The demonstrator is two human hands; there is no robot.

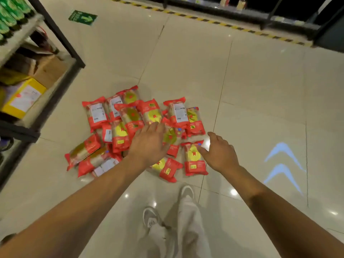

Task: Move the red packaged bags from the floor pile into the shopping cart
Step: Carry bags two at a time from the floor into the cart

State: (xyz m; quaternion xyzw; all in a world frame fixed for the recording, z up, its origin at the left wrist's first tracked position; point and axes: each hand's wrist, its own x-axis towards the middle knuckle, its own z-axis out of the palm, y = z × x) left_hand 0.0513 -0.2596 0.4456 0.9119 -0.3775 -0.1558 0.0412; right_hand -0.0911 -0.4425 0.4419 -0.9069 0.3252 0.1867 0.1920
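Observation:
A pile of several red packaged bags [130, 118] with yellow-green round labels lies on the tiled floor ahead of my feet. My left hand [149, 144] reaches out flat over the middle of the pile, fingers straight, holding nothing. My right hand [217, 151] hovers spread at the pile's right edge, its fingertips by the nearest upright bag [194, 161]; whether they touch it is unclear. No shopping cart is in view.
A dark metal shelf rack [61, 38] with a yellow box [24, 97] and cardboard stands at the left. More dark shelving [260, 17] runs along the back behind yellow-black floor tape. Blue arrow marks [283, 164] lie on the floor to the right.

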